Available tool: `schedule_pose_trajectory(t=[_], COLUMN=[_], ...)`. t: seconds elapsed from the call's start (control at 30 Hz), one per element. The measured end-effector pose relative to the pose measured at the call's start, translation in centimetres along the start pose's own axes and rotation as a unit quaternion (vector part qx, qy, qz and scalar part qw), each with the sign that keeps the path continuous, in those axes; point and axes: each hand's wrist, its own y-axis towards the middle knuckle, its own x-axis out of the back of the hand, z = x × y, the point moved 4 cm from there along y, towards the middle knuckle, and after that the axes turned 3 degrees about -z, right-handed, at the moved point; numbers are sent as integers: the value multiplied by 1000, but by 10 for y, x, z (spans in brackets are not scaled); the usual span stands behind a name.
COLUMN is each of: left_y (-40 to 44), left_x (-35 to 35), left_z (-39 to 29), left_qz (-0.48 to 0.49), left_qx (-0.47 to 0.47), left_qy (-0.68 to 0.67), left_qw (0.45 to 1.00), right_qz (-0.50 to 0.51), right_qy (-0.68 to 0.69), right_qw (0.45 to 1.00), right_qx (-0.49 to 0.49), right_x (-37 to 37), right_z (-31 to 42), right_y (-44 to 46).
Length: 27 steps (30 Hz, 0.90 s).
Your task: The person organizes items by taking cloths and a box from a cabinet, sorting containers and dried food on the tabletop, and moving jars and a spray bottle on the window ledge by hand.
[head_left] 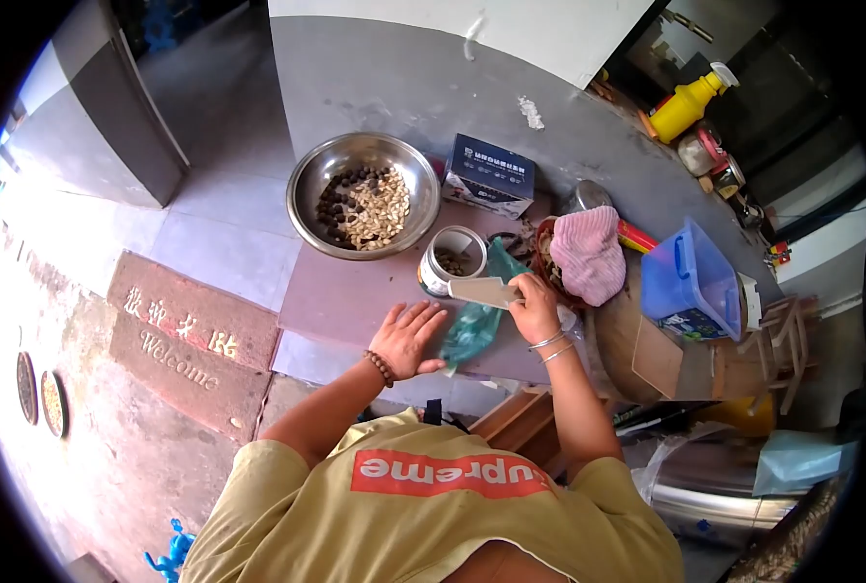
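My left hand [409, 340] lies flat on the low table [341, 301], fingers spread and empty. In my right hand [534, 311] is a flat beige piece [480, 291], perhaps cardboard, gripped at one end. Its far end reaches the front rim of a white tub [435, 280]; I cannot tell whether they touch. Small brownish pieces [450, 260] lie inside the tub. A crumpled green plastic bag [470, 332] sits between my hands, partly under the beige piece. Behind the tub stands a steel bowl [302, 209] with dark round pieces and pale seeds.
A dark blue box [491, 170] stands by the grey wall. To the right are a pink knitted cloth [588, 255] on a basket, a blue plastic bin [681, 267] and small wooden stools [783, 340]. A Welcome mat [185, 335] lies on the floor at left.
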Motion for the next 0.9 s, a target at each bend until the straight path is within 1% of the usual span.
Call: schedule_pose_trajectory(t=[0.03, 0.1, 0.17, 0.2, 0.23, 0.3, 0.33, 0.37, 0.43, 0.47, 0.5, 0.57, 0.6, 0.63, 0.67, 0.7, 0.77, 0.83, 0.87, 0.9], left_y=[0, -1, -1, 0, 0, 0, 1, 1, 3, 4, 5, 8, 9, 10, 11, 12, 12, 14, 15, 17], left_x=[0, -1, -1, -1, -2, -3, -3, -3, -2, 0, 2, 4, 3, 1, -2, -7, -14, -19, -21, -19], left_z=[0, 0, -1, -1, -1, -1, -2, -3, -4, -5, -8, -11, -13, -15, -18, -20, -22, -20, -19, -17], left_qz=[0, 7, 10, 9, 14, -3, -2, 0, 12, 12, 17, 23, 18, 14, 17, 10, 5, -3, -1, -27], left_qx=[0, 6, 6, 5, 3, -3, -3, -8, -16, -22, -24, -33, -27, -20, -27, -30, -36, -18, -20, -26], left_qy=[1, -4, -1, 3, 0, 10, 6, 5, 5, 6, 3, 0, -34, -67, -68, -75, -83, -77, -77, -94], left_qw=[1000, 1000, 1000, 1000, 1000, 1000, 1000, 1000, 1000, 1000, 1000, 999, 999, 997, 997, 997, 996, 997, 997, 995], right_qz=[-14, -31, -46, -56, -58, -38, -47, -51, -26, -30, -28, 12, 6, 45, 83, 78, 115, 130, 161, 193], right_qy=[3, 10, 114, 144, 144, 188, 220, 221, 208, 226, 273, 269, 269, 261, 253, 254, 250, 246, 221, 197], right_qw=[1000, 999, 987, 982, 982, 959, 948, 947, 945, 935, 915, 910, 909, 905, 898, 897, 897, 888, 885, 880], right_qx=[-16, -15, -104, -105, -111, -209, -225, -228, -253, -272, -297, -315, -317, -334, -350, -353, -346, -366, -377, -388], right_x=[-2, -2, 1, 6, 9, 10, 7, 4, -1, -6, -14, -22, -20, -17, -18, -18, -21, -16, -14, -12], right_z=[-3, -4, -8, -3, -2, -8, -14, -15, -13, -11, -9, -6, 0, 9, 14, 14, 11, 12, 15, 17], right_y=[-1, -9, -24, -31, -40, -63, -77, -89, -110, -120, -130, -145, -148, -151, -156, -162, -177, -186, -191, -196])
